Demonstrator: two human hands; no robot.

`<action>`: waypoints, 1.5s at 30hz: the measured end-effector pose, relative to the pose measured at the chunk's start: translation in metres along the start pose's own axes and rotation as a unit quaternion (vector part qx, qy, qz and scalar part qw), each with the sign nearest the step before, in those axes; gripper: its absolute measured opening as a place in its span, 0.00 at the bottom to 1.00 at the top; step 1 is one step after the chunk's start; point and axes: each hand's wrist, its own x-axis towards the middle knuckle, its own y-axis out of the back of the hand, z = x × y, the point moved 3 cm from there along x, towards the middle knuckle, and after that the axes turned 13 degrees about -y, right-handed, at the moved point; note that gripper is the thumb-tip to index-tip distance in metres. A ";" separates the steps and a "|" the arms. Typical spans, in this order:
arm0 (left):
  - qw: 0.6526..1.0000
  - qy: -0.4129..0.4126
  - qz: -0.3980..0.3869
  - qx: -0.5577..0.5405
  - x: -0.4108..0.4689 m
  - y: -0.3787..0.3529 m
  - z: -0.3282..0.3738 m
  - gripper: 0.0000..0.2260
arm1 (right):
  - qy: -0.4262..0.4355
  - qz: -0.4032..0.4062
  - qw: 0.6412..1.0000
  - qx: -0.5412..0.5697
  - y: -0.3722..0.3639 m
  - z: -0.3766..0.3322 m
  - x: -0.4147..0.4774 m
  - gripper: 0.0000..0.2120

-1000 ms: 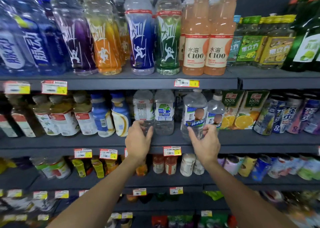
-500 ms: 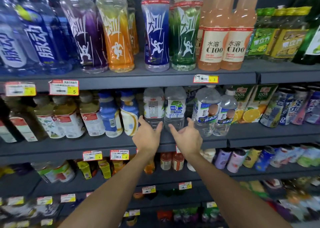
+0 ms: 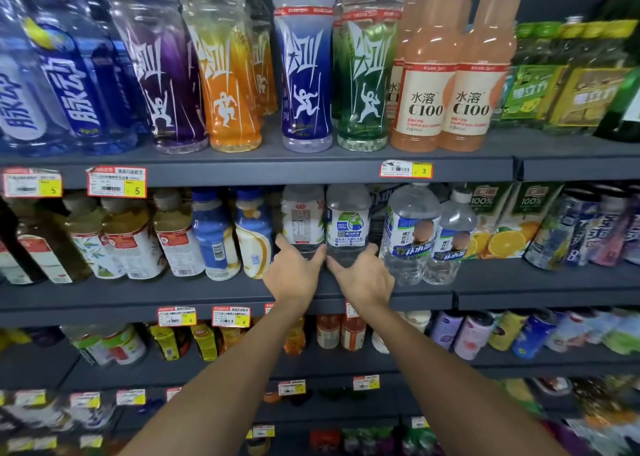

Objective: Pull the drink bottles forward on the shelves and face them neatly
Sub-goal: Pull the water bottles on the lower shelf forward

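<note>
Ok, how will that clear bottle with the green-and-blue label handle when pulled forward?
Looks full of clear liquid, so the clear bottle is probably heavy enough to slide steadily. It's tall and narrow, so pulling high may tip it; the right hand grips it low, which helps. Thin plastic could flex.

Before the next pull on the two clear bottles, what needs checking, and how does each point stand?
Placement of left hand at left clear bottle base: ok.
Placement of right hand at right clear bottle base: ok.
Grips closed: cannot tell.
Label of left clear bottle facing out: not ok, back panel shows.
Label of right clear bottle facing out: ok.
Both level with big water bottle: not ok, set back.
</note>
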 end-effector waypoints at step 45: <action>0.995 -0.054 -0.076 -0.023 -0.014 0.029 -0.030 0.38 | 0.059 -0.130 0.990 0.014 0.028 0.022 -0.013 0.40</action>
